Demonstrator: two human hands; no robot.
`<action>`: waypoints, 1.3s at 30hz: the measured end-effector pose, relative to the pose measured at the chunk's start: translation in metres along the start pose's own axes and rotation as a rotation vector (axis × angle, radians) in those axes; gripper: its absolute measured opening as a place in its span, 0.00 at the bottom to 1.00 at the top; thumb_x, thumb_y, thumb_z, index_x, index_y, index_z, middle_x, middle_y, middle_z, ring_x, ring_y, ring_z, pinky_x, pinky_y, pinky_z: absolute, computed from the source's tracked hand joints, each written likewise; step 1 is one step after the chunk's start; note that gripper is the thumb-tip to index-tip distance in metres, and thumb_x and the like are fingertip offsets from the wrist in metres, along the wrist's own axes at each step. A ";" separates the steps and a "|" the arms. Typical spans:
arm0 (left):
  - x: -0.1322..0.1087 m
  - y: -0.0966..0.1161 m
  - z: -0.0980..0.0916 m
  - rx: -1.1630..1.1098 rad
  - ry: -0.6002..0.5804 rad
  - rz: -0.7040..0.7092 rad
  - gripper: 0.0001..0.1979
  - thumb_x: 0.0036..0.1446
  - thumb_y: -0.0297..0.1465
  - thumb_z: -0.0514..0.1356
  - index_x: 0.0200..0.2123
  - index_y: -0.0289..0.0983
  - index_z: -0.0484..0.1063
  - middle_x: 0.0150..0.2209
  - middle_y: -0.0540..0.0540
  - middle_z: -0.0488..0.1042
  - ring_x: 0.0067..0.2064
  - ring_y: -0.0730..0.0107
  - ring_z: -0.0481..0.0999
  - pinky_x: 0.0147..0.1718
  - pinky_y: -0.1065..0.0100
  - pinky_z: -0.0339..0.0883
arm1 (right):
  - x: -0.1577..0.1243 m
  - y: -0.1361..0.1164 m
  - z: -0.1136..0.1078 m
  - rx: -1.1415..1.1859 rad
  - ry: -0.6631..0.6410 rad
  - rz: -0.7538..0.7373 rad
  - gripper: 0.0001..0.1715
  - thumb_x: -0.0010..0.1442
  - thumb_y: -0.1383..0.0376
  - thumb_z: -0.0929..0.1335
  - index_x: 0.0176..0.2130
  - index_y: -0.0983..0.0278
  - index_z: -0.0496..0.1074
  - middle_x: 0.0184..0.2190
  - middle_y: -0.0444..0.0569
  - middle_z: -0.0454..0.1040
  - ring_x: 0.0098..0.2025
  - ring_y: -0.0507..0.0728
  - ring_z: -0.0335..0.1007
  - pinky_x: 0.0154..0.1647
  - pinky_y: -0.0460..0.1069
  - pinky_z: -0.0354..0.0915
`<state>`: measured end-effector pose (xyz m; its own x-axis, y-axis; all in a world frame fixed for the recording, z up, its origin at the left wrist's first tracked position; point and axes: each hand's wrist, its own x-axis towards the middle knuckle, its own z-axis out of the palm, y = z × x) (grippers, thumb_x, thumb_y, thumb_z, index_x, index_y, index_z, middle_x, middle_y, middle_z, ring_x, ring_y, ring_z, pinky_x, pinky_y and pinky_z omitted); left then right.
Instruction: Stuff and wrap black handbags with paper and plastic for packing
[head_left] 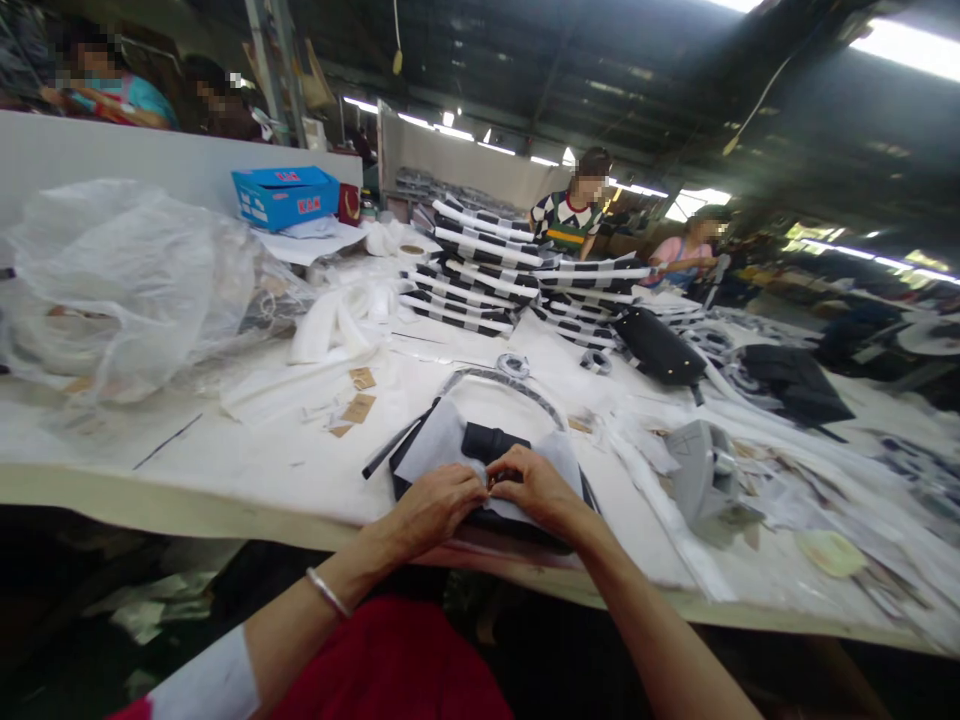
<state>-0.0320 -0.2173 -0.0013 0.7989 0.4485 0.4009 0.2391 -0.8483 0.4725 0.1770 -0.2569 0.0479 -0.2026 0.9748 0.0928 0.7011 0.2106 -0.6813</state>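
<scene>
A black bag [491, 445] with white paper stuffing lies on the white table [285, 470] near its front edge. Both hands meet over the bag's near side. My left hand [439, 505] is closed in a pinch on a small piece at the bag's edge. My right hand [536, 485] is closed on the same small piece from the other side. What the fingers pinch is too small to name. A silver bangle [328, 592] sits on my left wrist.
A crumpled clear plastic bag [127, 280] lies at the left, a blue box [286, 196] behind it. Stacks of black-and-white striped pieces [480, 270] stand mid-table, black bags [660, 348] to the right, a grey tool [701, 470] nearby. Other people sit at the far side.
</scene>
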 end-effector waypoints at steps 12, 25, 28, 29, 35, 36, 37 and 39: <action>0.007 0.013 -0.012 0.080 -0.079 0.026 0.05 0.63 0.29 0.56 0.35 0.38 0.71 0.35 0.48 0.72 0.39 0.66 0.71 0.42 0.66 0.65 | 0.003 -0.011 0.016 -0.223 0.080 0.109 0.10 0.49 0.73 0.73 0.33 0.63 0.75 0.32 0.45 0.73 0.35 0.54 0.70 0.36 0.48 0.64; -0.002 0.008 -0.006 0.081 -0.037 0.025 0.13 0.62 0.36 0.61 0.49 0.41 0.71 0.41 0.46 0.72 0.43 0.63 0.72 0.44 0.64 0.66 | -0.002 -0.024 0.006 -0.061 0.117 0.320 0.07 0.52 0.65 0.69 0.29 0.61 0.80 0.29 0.45 0.81 0.34 0.57 0.76 0.41 0.50 0.68; -0.002 0.006 -0.003 0.099 -0.028 0.074 0.11 0.61 0.35 0.62 0.47 0.40 0.72 0.42 0.46 0.72 0.43 0.63 0.72 0.45 0.63 0.67 | 0.005 -0.028 0.003 -0.150 0.094 0.379 0.06 0.51 0.62 0.71 0.27 0.61 0.79 0.27 0.44 0.80 0.31 0.56 0.75 0.33 0.48 0.65; -0.002 0.006 -0.002 0.101 -0.025 0.089 0.12 0.61 0.35 0.62 0.47 0.40 0.72 0.43 0.45 0.72 0.45 0.62 0.72 0.46 0.63 0.67 | 0.007 -0.029 0.002 -0.188 0.076 0.408 0.07 0.50 0.61 0.71 0.27 0.61 0.79 0.25 0.44 0.80 0.30 0.56 0.74 0.30 0.47 0.64; -0.005 0.008 0.000 0.075 -0.012 0.080 0.12 0.61 0.33 0.62 0.47 0.39 0.72 0.49 0.43 0.72 0.49 0.60 0.73 0.51 0.60 0.67 | 0.028 -0.049 0.001 -0.591 -0.111 0.448 0.10 0.52 0.61 0.72 0.22 0.62 0.77 0.23 0.51 0.78 0.28 0.57 0.73 0.25 0.48 0.57; -0.005 0.008 0.000 0.068 -0.010 0.075 0.11 0.61 0.33 0.62 0.47 0.39 0.72 0.49 0.43 0.72 0.49 0.60 0.73 0.51 0.60 0.68 | 0.031 -0.052 0.001 -0.635 -0.130 0.451 0.10 0.51 0.61 0.72 0.22 0.62 0.77 0.23 0.52 0.78 0.28 0.58 0.73 0.25 0.48 0.57; -0.005 0.008 0.001 0.066 -0.005 0.068 0.11 0.60 0.33 0.62 0.47 0.39 0.73 0.52 0.42 0.71 0.50 0.59 0.73 0.51 0.59 0.68 | 0.033 -0.054 0.001 -0.659 -0.145 0.457 0.10 0.51 0.62 0.72 0.21 0.63 0.77 0.23 0.54 0.78 0.28 0.59 0.74 0.24 0.48 0.57; -0.004 0.007 0.002 0.068 0.005 0.052 0.12 0.59 0.33 0.63 0.47 0.39 0.73 0.59 0.40 0.67 0.53 0.57 0.72 0.53 0.57 0.67 | 0.035 -0.058 0.002 -0.677 -0.161 0.464 0.07 0.48 0.63 0.73 0.21 0.63 0.77 0.24 0.55 0.78 0.29 0.61 0.74 0.25 0.49 0.58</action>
<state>-0.0327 -0.2254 -0.0010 0.8082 0.4050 0.4276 0.2350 -0.8875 0.3964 0.1283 -0.2352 0.0894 0.1486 0.9620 -0.2292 0.9863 -0.1610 -0.0364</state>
